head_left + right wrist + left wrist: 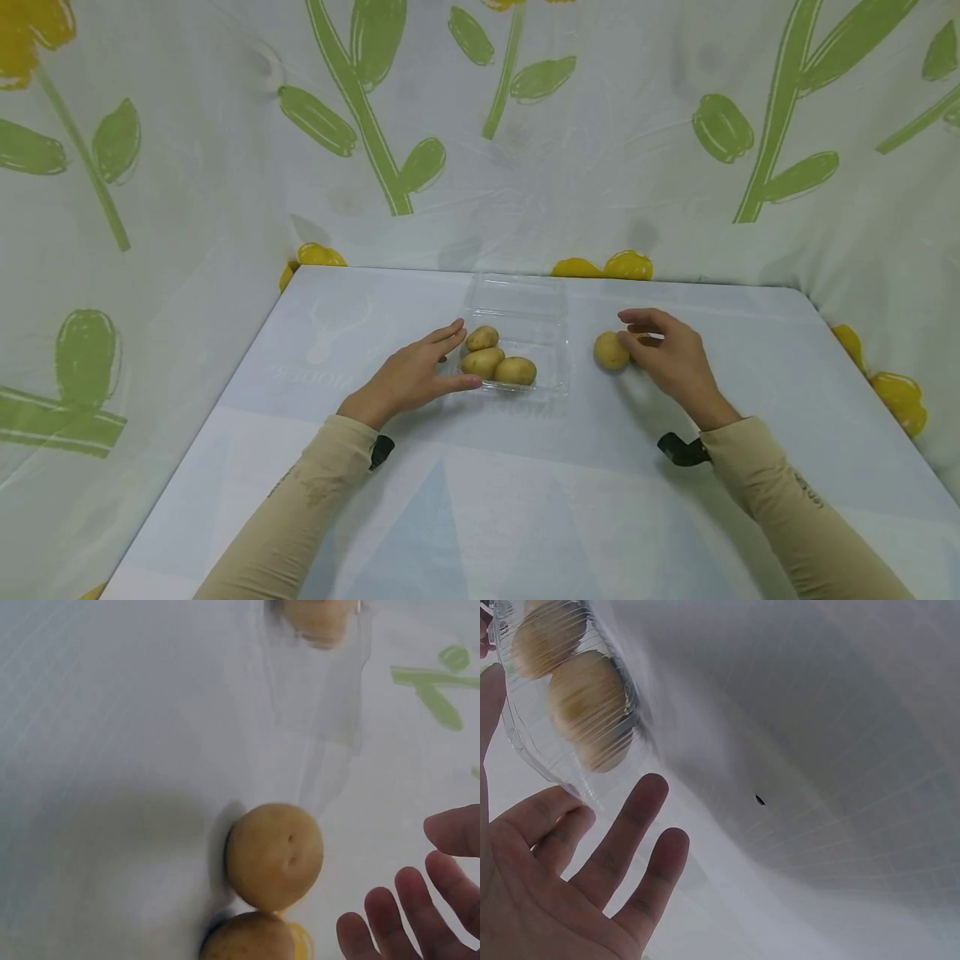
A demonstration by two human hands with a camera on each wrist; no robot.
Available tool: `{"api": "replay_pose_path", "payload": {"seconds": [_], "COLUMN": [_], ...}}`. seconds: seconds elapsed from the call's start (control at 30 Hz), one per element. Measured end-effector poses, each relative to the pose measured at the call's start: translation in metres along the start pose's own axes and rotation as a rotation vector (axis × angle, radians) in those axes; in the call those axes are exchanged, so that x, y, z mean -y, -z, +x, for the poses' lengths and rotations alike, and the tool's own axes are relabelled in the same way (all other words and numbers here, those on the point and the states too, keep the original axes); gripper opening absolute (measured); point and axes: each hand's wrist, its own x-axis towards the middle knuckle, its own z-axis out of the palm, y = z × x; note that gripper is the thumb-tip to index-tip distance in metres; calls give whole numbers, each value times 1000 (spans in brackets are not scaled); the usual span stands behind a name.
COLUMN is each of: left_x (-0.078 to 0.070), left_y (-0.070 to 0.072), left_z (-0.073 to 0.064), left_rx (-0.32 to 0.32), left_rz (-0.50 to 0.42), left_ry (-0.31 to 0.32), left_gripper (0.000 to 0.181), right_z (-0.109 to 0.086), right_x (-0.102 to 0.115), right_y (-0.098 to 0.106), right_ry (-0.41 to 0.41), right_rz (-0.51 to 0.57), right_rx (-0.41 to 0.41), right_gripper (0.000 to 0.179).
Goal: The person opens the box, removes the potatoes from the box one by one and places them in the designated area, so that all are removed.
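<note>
A clear plastic clamshell box (553, 354) lies on the table with its lid (517, 293) folded back. Three potatoes (515, 371) sit at the left and near part of it. My left hand (411, 371) is spread at the box's left side, fingers extended; in the left wrist view some fingertips (577, 817) reach its wall. To the right of the box lies a loose potato (611, 352). Over it hovers my right hand (671, 354), loosely bent and holding nothing. A second loose potato (249, 941) shows beside the first in the right wrist view, mostly hidden by the hand in the head view.
The pale table (480, 517) has faint printed triangles. Behind and to the left hangs a white cloth (585, 192) with green stems and yellow flowers. Dark straps (682, 450) circle both wrists over beige sleeves.
</note>
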Motion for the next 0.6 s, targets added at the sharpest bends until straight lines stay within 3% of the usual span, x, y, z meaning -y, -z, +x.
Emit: {"api": "replay_pose_path", "payload": {"seconds": [0.23,0.6], "left_x": [0,2], "left_y": [0,1], "left_z": [0,0], "left_rx": [1,18], "left_rz": [0,-6], "left_ry": [0,-6], "left_gripper": [98,98], "right_z": [-1,0], "right_x": [9,18], "right_y": [-7,-18], "right_ry": [76,133], "right_rz": [124,169], "right_rx": [66,119], "right_gripper": [42,49]}}
